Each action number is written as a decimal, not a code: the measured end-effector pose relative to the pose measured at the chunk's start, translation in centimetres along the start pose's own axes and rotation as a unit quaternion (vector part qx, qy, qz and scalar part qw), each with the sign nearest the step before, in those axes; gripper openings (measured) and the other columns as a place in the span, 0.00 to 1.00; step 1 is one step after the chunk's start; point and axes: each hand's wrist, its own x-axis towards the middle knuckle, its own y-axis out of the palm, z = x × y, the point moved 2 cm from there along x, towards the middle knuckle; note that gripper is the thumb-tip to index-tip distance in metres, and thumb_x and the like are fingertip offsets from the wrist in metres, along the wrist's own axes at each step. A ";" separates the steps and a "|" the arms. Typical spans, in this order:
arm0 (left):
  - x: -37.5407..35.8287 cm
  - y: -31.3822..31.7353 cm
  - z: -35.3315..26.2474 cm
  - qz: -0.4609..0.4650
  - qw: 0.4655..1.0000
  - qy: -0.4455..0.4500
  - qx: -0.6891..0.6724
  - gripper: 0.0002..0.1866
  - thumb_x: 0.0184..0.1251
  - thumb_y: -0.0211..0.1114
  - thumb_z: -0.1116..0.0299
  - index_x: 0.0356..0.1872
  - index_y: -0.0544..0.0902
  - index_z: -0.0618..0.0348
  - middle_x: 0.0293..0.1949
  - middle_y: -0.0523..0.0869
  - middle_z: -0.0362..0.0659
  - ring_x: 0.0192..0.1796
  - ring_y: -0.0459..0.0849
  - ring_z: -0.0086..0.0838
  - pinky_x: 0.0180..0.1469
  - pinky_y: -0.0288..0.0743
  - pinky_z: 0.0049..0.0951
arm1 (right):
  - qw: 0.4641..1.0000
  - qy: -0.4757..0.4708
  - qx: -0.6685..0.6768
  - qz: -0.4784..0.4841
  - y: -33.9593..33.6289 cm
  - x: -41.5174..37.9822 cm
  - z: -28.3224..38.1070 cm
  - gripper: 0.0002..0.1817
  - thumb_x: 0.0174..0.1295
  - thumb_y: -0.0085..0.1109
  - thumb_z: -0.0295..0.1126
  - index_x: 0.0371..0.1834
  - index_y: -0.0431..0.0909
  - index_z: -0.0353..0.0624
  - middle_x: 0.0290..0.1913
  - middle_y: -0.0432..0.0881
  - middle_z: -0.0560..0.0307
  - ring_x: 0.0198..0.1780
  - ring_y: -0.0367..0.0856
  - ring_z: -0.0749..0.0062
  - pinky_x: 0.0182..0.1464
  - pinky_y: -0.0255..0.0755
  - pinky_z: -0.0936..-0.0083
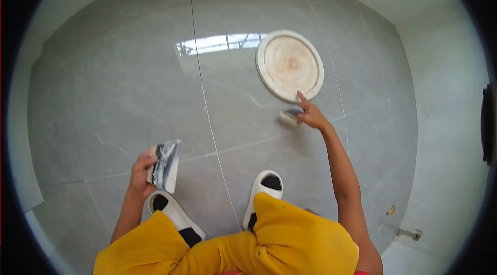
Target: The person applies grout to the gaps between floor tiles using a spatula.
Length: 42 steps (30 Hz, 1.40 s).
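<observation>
In my left hand (pixel 141 170) is a broad scraper (pixel 165 165), its dark blade smeared with white paste, held low on the left with my thumb across its back. My right hand (pixel 312 115) grips a small putty knife (pixel 291 117) with a whitish end; its handle is hidden in my palm. The index finger of that hand is stretched out to the near rim of a round white bucket lid (pixel 292 65). The lid lies on the floor, its sunken middle stained brownish.
Grey glossy tiles (pixel 129 88) with pale joint lines cover the floor. White walls (pixel 440 93) curve round the far side and right. My feet in white slippers (pixel 265 189) stand below the hands. A metal fitting (pixel 410 234) and a small yellow piece (pixel 391 210) are at lower right.
</observation>
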 end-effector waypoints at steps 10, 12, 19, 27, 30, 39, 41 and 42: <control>2.6 -3.1 -0.4 0.027 0.999 0.026 -0.028 0.17 0.62 0.52 0.69 0.51 0.76 0.63 0.42 0.85 0.47 0.43 0.85 0.35 0.47 0.80 0.36 | 0.977 -0.018 -0.211 0.023 1.4 0.6 0.2 0.36 0.48 0.58 0.49 0.56 0.76 0.31 0.63 0.68 0.26 0.61 0.74 0.44 0.65 0.65 0.67; 2.1 -2.6 -0.9 -0.005 0.999 0.046 -0.005 0.18 0.68 0.52 0.65 0.55 0.76 0.62 0.47 0.83 0.49 0.51 0.81 0.40 0.56 0.76 0.45 | 0.968 -0.033 -0.242 0.054 1.3 0.4 1.1 0.34 0.49 0.56 0.50 0.53 0.78 0.32 0.59 0.73 0.28 0.58 0.76 0.44 0.62 0.68 0.66; 3.8 -3.2 1.1 0.046 0.997 0.056 -0.018 0.19 0.68 0.54 0.66 0.56 0.76 0.61 0.49 0.83 0.45 0.50 0.82 0.33 0.53 0.79 0.37 | 0.997 -0.064 -0.031 -0.023 2.3 -2.0 7.1 0.24 0.48 0.62 0.49 0.38 0.83 0.38 0.31 0.84 0.45 0.35 0.82 0.60 0.41 0.74 0.67; 4.8 -1.1 4.5 0.059 0.998 0.006 -0.027 0.15 0.66 0.58 0.72 0.54 0.77 0.57 0.44 0.83 0.40 0.43 0.83 0.27 0.43 0.79 0.28 | 0.891 -0.423 0.084 -0.145 9.9 -8.1 24.5 0.16 0.54 0.67 0.35 0.43 0.83 0.37 0.39 0.85 0.53 0.34 0.80 0.68 0.36 0.75 0.74; 3.9 0.2 4.8 0.102 0.992 0.032 -0.062 0.11 0.63 0.64 0.72 0.47 0.78 0.54 0.34 0.80 0.36 0.33 0.79 0.22 0.32 0.73 0.22 | 0.891 -0.443 -0.080 -0.057 13.3 -7.1 25.2 0.31 0.61 0.56 0.34 0.71 0.65 0.53 0.65 0.71 0.44 0.63 0.72 0.55 0.65 0.65 0.61; 5.4 -3.4 3.5 0.074 0.953 0.197 0.217 0.16 0.63 0.67 0.56 0.45 0.79 0.55 0.25 0.74 0.36 0.25 0.71 0.21 0.26 0.65 0.26 | 0.909 -0.340 -0.236 0.059 11.6 -9.4 30.5 0.25 0.68 0.44 0.35 0.70 0.66 0.53 0.63 0.73 0.47 0.60 0.73 0.54 0.62 0.67 0.60; 5.0 -3.5 2.1 0.060 0.896 0.308 0.313 0.23 0.62 0.68 0.53 0.51 0.78 0.57 0.38 0.80 0.47 0.39 0.79 0.29 0.42 0.71 0.34 | 0.854 -0.379 -0.343 0.099 12.5 -6.3 27.9 0.29 0.68 0.46 0.39 0.73 0.59 0.55 0.69 0.65 0.49 0.63 0.70 0.50 0.64 0.65 0.55; 3.8 -2.3 1.0 0.050 0.861 0.359 0.356 0.26 0.62 0.68 0.51 0.54 0.77 0.58 0.44 0.84 0.53 0.46 0.83 0.33 0.51 0.74 0.37 | 0.820 -0.396 -0.395 0.122 12.6 -5.9 27.2 0.31 0.69 0.47 0.41 0.75 0.56 0.55 0.73 0.61 0.50 0.65 0.69 0.48 0.65 0.64 0.52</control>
